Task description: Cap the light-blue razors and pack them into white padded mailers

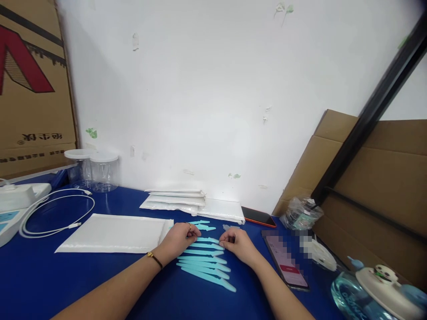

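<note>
Currently, the left hand (178,240) and right hand (240,245) are bending in over the row of turquoise strips (207,277), which is lying on the blue tabletop (248,291). Both hands' fingers are curling nearly closed at opposite ends of the row's upper strips; whether they are gripping or merely touching one, I cannot tell. A flat white mailer (113,233) is lying beside the left hand, and a lit phone (287,262) is lying to the right of the right hand.

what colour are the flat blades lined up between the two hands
The blades are light turquoise, best seen in the head view.
</note>
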Demonstrator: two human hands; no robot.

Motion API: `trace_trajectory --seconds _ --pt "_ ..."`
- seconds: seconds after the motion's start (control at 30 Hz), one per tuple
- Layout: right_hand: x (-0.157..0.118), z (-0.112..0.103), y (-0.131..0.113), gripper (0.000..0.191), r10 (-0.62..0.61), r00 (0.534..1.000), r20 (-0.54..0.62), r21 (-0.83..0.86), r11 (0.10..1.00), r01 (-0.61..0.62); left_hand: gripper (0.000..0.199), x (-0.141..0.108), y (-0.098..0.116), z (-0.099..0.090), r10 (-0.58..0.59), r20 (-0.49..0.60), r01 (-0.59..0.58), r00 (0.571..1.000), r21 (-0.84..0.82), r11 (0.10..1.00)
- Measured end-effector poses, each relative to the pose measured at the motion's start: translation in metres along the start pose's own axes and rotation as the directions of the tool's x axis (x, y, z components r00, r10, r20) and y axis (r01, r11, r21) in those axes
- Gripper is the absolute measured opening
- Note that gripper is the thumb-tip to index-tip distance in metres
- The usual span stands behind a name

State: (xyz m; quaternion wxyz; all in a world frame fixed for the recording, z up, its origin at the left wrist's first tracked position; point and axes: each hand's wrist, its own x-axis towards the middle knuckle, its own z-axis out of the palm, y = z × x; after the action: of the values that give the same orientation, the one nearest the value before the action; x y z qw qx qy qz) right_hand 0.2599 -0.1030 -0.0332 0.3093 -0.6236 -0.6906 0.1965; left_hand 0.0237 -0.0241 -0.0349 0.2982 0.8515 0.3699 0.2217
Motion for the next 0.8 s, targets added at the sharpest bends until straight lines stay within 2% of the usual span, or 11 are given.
trace_trajectory --seconds 0.17,0.27,0.33,0.4,0.5,0.57,0.7,0.8 --pt "0.002 0.012 -0.005 0.009 0.02 1.0 -0.009 0.002 1.0 -0.02 0.021 0.002 -0.003 0.002 -0.004 0.043 0.004 0.999 -0.012 1.0" --pt "0.003 0.005 -0.002 0.012 -0.04 0.999 -0.023 -0.021 0.999 0.04 0.021 0.001 -0.002 0.0 0.012 0.045 -0.013 0.999 0.029 0.999" --pt "0.003 -0.008 0.006 0.016 -0.07 0.989 -0.13 -0.063 0.996 0.063 0.022 0.0 -0.001 -0.004 0.071 -0.006 -0.069 0.997 0.114 0.991" --pt "0.002 -0.022 0.016 0.018 -0.055 0.956 -0.289 -0.128 0.992 0.018 0.023 -0.002 0.0 -0.009 0.139 -0.063 -0.12 0.988 0.236 0.964" --pt "0.0 -0.036 0.028 0.019 -0.006 0.929 -0.369 -0.199 0.977 -0.073 0.024 -0.003 0.0 -0.014 0.148 -0.067 -0.112 0.987 0.378 0.919" --pt "-0.001 -0.037 0.03 0.018 -0.004 0.945 -0.327 -0.212 0.975 -0.069 0.025 -0.003 -0.001 -0.014 0.127 -0.055 -0.092 0.99 0.423 0.901" --pt "0.003 -0.021 0.021 0.017 -0.043 0.981 -0.189 -0.254 0.967 -0.006 0.023 -0.002 -0.002 -0.012 0.119 -0.037 -0.09 0.992 0.448 0.89" --pt "0.006 -0.011 0.015 0.015 -0.032 0.988 -0.148 -0.275 0.961 -0.01 0.018 -0.001 -0.001 -0.012 0.104 -0.037 -0.078 0.994 0.438 0.896"
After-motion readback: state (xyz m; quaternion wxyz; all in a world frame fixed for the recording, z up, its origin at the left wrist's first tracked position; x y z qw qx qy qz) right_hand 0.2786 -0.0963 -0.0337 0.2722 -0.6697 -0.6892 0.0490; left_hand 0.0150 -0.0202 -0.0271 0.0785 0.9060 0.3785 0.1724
